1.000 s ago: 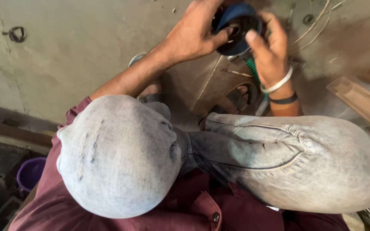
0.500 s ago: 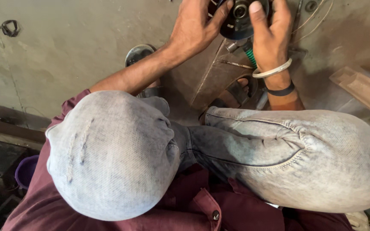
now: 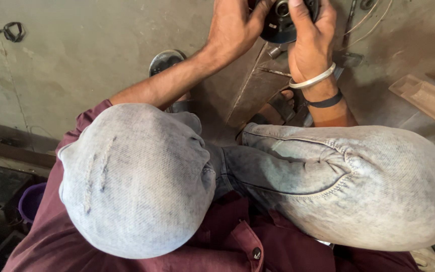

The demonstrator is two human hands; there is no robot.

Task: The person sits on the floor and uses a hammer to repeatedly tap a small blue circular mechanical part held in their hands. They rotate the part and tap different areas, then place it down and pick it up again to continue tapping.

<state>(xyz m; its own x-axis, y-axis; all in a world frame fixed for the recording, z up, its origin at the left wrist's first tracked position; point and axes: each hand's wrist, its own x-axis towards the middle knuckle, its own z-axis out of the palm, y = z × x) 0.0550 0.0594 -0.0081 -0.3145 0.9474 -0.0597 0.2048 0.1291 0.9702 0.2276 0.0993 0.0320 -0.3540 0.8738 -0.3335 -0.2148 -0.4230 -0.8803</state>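
Head view, looking straight down over bent knees in faded grey jeans; maroon shirt at the bottom edge.

Left hand reaches up to the top of frame, fingers curled around the left side of a round dark tool part, blue-black with a metal hub at its centre. Grip closed on it; fingertips partly cut off by the frame edge.

Right hand wraps the same round part from the right, thumb lying across its face, fingers closed behind. White bangle and a dark band sit on the right wrist.

The round part is held between both hands, raised above the concrete floor, near the top centre of the frame. Upper portion out of view.

Below the hands: a flat brown board lying slanted on the floor, a thin metal rod across it. A sandalled foot shows just under the right wrist.

Left of the left forearm, a round shiny disc rests on the floor. Wooden strip at the right edge. Purple tub low left, beside the left knee. Small wire loop far upper left, well apart from everything else
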